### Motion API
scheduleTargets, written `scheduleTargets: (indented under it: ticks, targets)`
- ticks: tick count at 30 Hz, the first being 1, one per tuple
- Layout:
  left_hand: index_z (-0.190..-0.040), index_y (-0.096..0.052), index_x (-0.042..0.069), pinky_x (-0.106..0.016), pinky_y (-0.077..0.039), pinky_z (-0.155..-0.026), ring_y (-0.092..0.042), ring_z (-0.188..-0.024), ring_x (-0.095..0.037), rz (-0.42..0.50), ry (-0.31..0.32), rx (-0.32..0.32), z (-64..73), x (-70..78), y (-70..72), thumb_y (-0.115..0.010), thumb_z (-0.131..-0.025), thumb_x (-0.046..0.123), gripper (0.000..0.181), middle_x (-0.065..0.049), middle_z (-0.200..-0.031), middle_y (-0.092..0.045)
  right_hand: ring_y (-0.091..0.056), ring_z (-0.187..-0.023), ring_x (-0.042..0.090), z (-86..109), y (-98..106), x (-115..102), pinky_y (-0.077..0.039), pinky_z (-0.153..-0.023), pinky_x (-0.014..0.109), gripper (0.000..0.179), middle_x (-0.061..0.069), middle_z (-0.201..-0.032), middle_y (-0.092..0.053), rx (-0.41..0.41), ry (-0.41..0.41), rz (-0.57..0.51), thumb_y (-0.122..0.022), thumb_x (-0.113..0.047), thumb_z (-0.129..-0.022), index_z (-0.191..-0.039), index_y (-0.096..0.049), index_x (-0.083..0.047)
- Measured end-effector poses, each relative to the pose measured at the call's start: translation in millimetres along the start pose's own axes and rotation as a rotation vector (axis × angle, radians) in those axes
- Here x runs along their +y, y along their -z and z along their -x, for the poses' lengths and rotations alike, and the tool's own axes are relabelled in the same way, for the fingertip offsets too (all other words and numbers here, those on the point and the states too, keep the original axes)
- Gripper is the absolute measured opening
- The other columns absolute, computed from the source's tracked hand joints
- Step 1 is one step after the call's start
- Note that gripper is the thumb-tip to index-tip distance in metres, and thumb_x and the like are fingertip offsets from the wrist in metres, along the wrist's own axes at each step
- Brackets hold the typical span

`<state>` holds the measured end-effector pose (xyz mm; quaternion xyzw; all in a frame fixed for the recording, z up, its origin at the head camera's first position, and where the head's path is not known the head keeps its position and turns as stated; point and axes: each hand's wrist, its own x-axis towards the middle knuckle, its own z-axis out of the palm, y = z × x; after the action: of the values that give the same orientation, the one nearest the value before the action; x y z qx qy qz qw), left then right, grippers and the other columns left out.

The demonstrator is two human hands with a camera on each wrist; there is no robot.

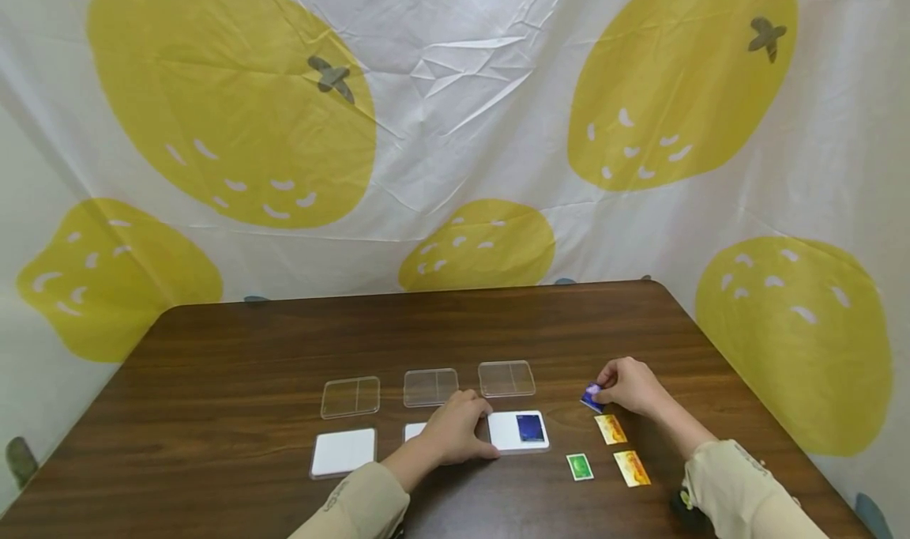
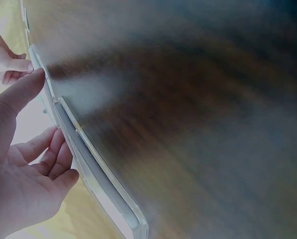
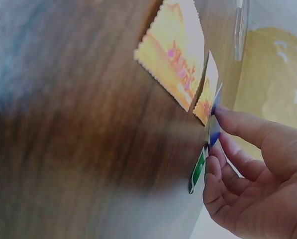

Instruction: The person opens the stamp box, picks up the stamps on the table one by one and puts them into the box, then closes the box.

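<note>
My right hand (image 1: 629,386) pinches a blue and purple stamp (image 1: 590,397) between thumb and fingers, at the right of the table. My left hand (image 1: 457,428) grips the left side of the right-hand white case (image 1: 502,427), thumb at its near corner and fingertips at the far one. A dark blue stamp (image 1: 529,428) lies on that case's right half. Just below the right hand are two orange-yellow stamps (image 1: 610,429), one nearer me, and a green stamp (image 1: 579,466). In the right wrist view, the orange stamp (image 3: 173,55) shows a toothed edge.
Another white case (image 1: 344,453) lies at the left, and a middle one (image 1: 413,430) is mostly hidden under my left hand. Behind them stand three clear lids in a row: left lid (image 1: 351,397), middle lid (image 1: 430,387), right lid (image 1: 506,378). A lemon-print curtain (image 1: 469,128) hangs behind the table.
</note>
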<state>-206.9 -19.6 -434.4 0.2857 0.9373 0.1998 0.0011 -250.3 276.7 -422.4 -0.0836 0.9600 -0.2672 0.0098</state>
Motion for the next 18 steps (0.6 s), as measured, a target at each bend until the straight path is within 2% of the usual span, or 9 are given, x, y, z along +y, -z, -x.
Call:
scheduleTargets:
  ticks: [9,14,18]
  targets:
    - [-0.099,-0.064,0.006,-0.025,-0.043,-0.073,-0.049,-0.086,-0.014,0.009,0.004,0.001,-0.1,0.1,0.1,-0.08,-0.062,0.037,0.051,0.0,-0.089,-0.056,-0.049,-0.06,0.013,-2.9,0.7,4.7,-0.04,-0.054,0.028,0.017,0.001,-0.066,-0.058,0.0,0.04,-0.017,-0.075,-0.008,-0.067,-0.075,-0.062,0.0]
    - [-0.099,-0.064,0.007,-0.025,-0.043,-0.072,-0.049,-0.087,-0.014,0.01,0.009,0.002,-0.4,-0.1,-0.6,-0.08,-0.062,0.037,0.05,0.001,-0.089,-0.056,-0.05,-0.058,0.012,-4.5,1.9,7.7,-0.041,-0.053,0.027,0.006,0.003,-0.065,-0.059,-0.019,0.081,-0.093,-0.067,0.003,-0.067,-0.072,-0.063,0.003]
    - [-0.099,-0.064,0.007,-0.025,-0.043,-0.072,-0.049,-0.087,-0.014,0.008,0.01,0.003,-0.6,-0.8,-1.3,-0.08,-0.062,0.037,0.05,0.001,-0.089,-0.056,-0.051,-0.058,0.013,-5.8,3.4,10.5,-0.042,-0.051,0.026,0.006,0.005,-0.065,-0.061,-0.053,0.087,-0.163,-0.062,0.006,-0.068,-0.074,-0.064,0.005]
